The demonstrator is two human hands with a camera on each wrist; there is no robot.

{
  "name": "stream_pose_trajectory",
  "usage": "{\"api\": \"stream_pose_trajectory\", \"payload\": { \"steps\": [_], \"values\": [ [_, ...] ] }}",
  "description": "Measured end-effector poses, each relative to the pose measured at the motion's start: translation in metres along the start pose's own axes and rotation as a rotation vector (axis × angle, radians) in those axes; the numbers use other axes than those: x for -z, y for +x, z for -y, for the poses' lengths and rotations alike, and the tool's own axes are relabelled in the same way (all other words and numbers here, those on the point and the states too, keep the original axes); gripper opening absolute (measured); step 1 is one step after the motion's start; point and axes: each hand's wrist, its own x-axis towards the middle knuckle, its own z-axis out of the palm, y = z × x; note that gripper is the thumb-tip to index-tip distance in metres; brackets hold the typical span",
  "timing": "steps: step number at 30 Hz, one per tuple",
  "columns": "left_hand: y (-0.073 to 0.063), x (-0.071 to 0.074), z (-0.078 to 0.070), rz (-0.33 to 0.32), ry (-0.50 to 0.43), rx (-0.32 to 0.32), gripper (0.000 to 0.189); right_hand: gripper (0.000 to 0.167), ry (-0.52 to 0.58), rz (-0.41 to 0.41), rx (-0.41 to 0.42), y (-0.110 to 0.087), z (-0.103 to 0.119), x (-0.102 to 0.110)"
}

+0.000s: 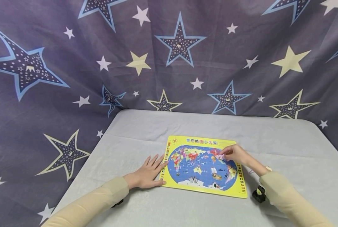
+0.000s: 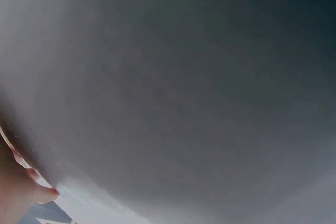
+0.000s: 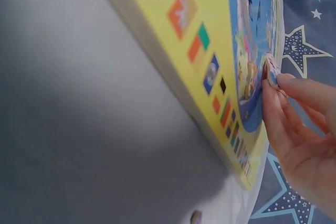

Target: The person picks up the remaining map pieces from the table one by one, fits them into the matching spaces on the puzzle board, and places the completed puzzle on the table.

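Note:
A yellow-bordered world map puzzle board [image 1: 203,189] lies flat on the table, with small flags down its sides and a blue ocean in the middle. My right hand [image 1: 237,154] is over the board's upper right part. Its thumb and fingers pinch a small puzzle piece [image 3: 272,72], pink and blue on its face, close above the map. On the board's left side my left hand [image 1: 148,173] rests with fingers spread and straight, thumb and fingertips at the board's left edge. Only part of the left hand [image 2: 23,195] shows in the left wrist view.
A pale grey cloth covers the table [image 1: 140,132]. Behind it and along the left hangs a dark curtain [image 1: 81,63] with a star pattern. A black wrist camera [image 1: 259,194] sits under the right sleeve. One small object [image 3: 196,217] lies on the cloth past the board's edge.

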Motion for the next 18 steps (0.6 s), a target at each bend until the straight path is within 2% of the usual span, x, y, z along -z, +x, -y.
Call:
{"api": "stream_pose_trajectory", "payload": {
  "steps": [9, 18],
  "values": [
    [-0.0005, -0.0012, 0.0007, -0.007, -0.005, -0.006, 0.079, 0.015, -0.052, -0.043, 0.028, -0.003, 0.0031, -0.0057],
    [-0.0003, -0.0007, 0.0, -0.003, -0.001, 0.003, 0.08, 0.012, -0.148, -0.09, 0.051, -0.0037, 0.0031, -0.0101]
  ]
}}
